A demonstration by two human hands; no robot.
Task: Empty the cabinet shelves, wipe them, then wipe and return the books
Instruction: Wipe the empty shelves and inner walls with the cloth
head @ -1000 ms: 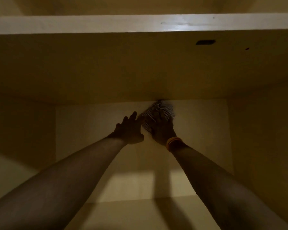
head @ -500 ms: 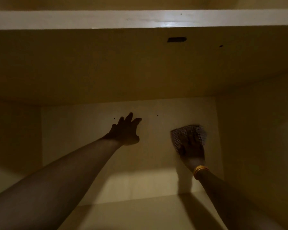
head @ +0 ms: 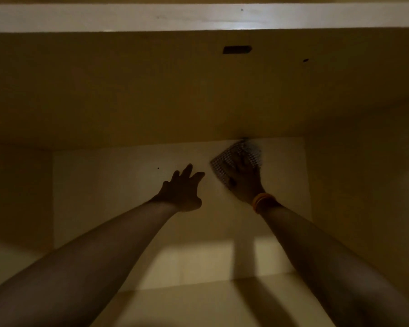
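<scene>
Nearest the camera, two bare forearms reach up and away into a dim cabinet compartment, over the pale shelf floor (head: 198,300) that shows no books at all. Mid-scene, the left hand (head: 181,191) is flat against the back panel (head: 104,197), fingers straight and slightly spread, holding nothing; looks like a brace. Farther up and to the right, the right hand (head: 242,179), orange bangle (head: 262,202) at the wrist, presses a checked cloth (head: 232,159) onto the back panel just under the upper shelf's underside (head: 198,95). Right-hand fingers lie on top of the cloth; blur and low light, so cannot tell if they are spread or together, though the palm seems flat on it, not pinching. Judgement: cloth is light, soft and limp, will bunch or slide under the palm, nothing fragile; best handled with a flat palm over its middle, fingertips trapping the far edge so it does not fold when pushed into the top corner. Step in hand reads as wiping the inside of the emptied compartment; book wiping not yet started. Farthest, a dark slot (head: 237,49) sits in the underside near the front lip.
</scene>
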